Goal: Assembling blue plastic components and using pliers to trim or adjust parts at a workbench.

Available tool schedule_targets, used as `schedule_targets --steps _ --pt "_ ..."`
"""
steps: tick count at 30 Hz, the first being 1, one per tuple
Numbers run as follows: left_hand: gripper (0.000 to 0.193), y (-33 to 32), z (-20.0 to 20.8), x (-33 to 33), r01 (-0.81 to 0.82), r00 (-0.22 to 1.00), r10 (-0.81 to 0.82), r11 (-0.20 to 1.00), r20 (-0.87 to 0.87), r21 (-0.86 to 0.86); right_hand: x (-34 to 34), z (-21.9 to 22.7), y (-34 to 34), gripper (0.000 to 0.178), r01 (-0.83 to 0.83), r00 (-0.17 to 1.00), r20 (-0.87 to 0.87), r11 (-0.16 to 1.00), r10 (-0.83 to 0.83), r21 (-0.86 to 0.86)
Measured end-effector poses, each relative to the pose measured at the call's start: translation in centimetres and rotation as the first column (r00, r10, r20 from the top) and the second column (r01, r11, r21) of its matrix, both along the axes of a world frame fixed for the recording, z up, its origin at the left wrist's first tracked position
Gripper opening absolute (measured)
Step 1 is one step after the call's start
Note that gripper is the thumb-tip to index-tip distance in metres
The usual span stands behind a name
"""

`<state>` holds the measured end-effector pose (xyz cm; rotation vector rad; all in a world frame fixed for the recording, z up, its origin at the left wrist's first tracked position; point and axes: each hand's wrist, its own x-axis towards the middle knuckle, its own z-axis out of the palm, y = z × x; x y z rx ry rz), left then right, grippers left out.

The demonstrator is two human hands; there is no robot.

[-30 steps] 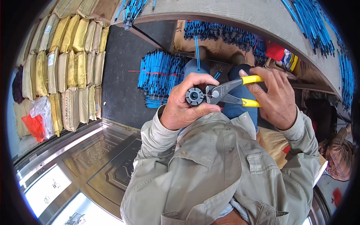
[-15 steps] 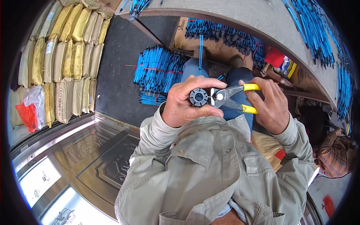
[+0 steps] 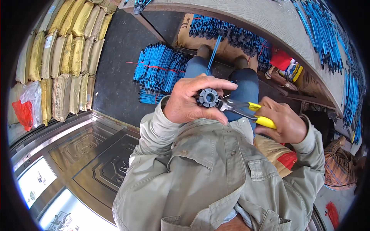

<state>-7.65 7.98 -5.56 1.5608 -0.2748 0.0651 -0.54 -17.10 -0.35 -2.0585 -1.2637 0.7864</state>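
Note:
My left hand [image 3: 189, 101] is wrapped round a black round hub [image 3: 208, 97] with slots about its rim and a hole in its middle. Thin blue rods [image 3: 214, 54] stick out beyond that hand, apparently from the same piece; where they join is hidden. My right hand [image 3: 284, 122] grips a pair of pliers [image 3: 243, 107] by its yellow handles. The plier jaws reach the hub's right side, beside a short thin wire end. What lies exactly between the jaws is too small to make out.
Tied blue rod bundles [image 3: 158, 67] lie on the dark floor ahead, left of my legs. More blue rods [image 3: 322, 34] rest on the curved tabletop [image 3: 269, 13]. Stacked wrapped packages [image 3: 58, 57] stand at the left, near a patterned metal panel [image 3: 104, 161]. A plaid-clad person [image 3: 339, 163] is at far right.
The pliers have tilted, their handles swinging down and to the right with my right hand. The hub has turned and shifted slightly right, and the blue rods now slant.

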Motion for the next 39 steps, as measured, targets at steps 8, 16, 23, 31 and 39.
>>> schedule_targets --steps 8,16,23,31,39 --pt "0.076 1.2 -0.3 2.1 0.187 0.982 -0.184 0.98 0.051 -0.065 -2.5 -5.5 -0.2 0.036 0.098 -0.151 -0.963 0.972 0.224 0.211" --pt "0.087 1.9 -0.7 2.4 0.205 0.978 -0.205 0.956 0.024 -0.21 -6.0 -10.3 5.0 0.042 0.308 -0.287 -0.759 0.807 0.584 0.504" --pt "0.097 2.1 -0.3 2.3 0.209 0.976 -0.216 0.957 -0.015 -0.203 -7.6 -10.1 5.7 0.04 0.415 -0.19 -0.785 0.773 0.59 0.48" --pt "0.097 -0.3 -0.2 0.7 0.01 0.995 0.028 0.922 0.093 -0.388 -5.3 -9.7 7.7 0.013 0.773 0.567 -0.81 0.437 -0.15 0.46" --pt "0.066 -3.7 -1.1 -2.6 -0.31 0.943 0.313 0.95 0.11 -0.044 -6.7 -11.0 9.8 0.018 0.754 0.656 -0.655 0.366 -0.375 0.545"
